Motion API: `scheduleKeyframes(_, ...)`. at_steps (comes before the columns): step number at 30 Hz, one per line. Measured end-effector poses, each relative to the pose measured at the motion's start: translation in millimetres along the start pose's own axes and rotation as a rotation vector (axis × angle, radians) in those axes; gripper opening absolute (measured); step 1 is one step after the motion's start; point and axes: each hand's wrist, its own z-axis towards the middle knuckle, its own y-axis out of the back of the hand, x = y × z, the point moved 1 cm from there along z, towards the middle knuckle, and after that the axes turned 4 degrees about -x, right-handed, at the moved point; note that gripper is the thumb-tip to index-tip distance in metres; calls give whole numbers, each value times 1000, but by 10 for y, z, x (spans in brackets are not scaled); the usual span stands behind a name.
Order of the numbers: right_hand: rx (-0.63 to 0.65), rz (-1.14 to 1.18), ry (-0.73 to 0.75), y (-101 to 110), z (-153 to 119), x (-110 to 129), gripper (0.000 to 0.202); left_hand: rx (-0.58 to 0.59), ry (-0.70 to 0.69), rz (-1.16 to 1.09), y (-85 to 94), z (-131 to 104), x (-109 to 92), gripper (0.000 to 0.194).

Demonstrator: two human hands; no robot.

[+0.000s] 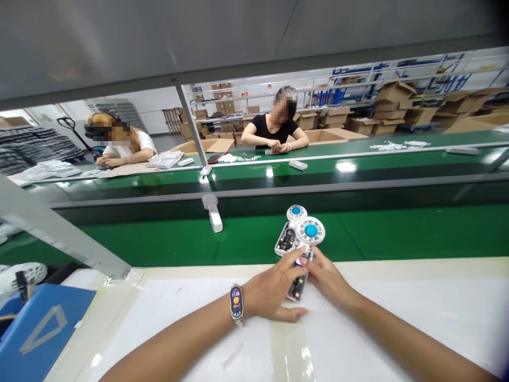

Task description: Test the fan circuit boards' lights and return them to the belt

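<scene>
Between my hands is a white handheld fan [311, 230] with a blue hub; its handle is uncovered, showing dark circuitry. My left hand [274, 289], with a smart band on the wrist, has its index and middle fingers on the top of the handle, its thumb stretched out below. Gripping the handle's right side is my right hand [330, 278], thumb over the front. Just behind lies a second fan [296, 213] of the same kind on the green belt, its open handle [285, 240] showing a circuit board. My fingers hide part of the held handle.
A closed white fan [213, 215] lies on the green belt [250, 233] to the left. Left of the white worktop [178, 318] sits a blue bin [43, 323] beside a slanted metal post [59, 223]. Two people work across the line among white parts.
</scene>
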Motion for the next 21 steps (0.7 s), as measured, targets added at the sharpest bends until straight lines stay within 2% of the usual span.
scheduleKeyframes(2,-28,60,-59,4,7,33,45,19,92,-43,10,5,-5,83)
scheduleKeyframes(6,-73,109,-125,11,7,77,42,58,210,57,42,-3,54,93)
scheduleKeyframes(14,-1,100,-129,93,14,33,51,110,179,76,45,-6,24,95)
scheduleKeyframes(21,92,89,-138,84,9,82,48,56,250,52,29,-11,56,96)
